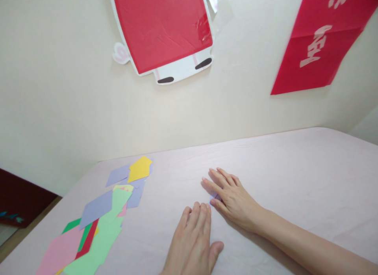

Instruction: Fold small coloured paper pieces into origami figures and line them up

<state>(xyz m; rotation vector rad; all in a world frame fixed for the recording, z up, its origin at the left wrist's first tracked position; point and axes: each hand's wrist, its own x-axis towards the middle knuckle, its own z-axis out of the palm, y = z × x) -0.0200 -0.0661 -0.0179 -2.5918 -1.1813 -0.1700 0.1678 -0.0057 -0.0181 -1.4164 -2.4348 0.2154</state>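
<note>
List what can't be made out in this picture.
Head view, all four:
Small purple paper piece: partly hidden by the bare right hand; full shape unclear.
Anything beneath the bare left hand: hidden by it.
Pink flat paper sheet: cut off by the bottom edge.
Red rectangular wall banner: cut off by the top edge.

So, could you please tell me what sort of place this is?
Probably a room in a home: a cartoon cutout and a red banner decorate the wall, above a cloth-covered surface bearing coloured papers.

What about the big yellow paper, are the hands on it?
No: the yellow paper lies over purple sheets, apart from both the left hand and the right hand.
</note>
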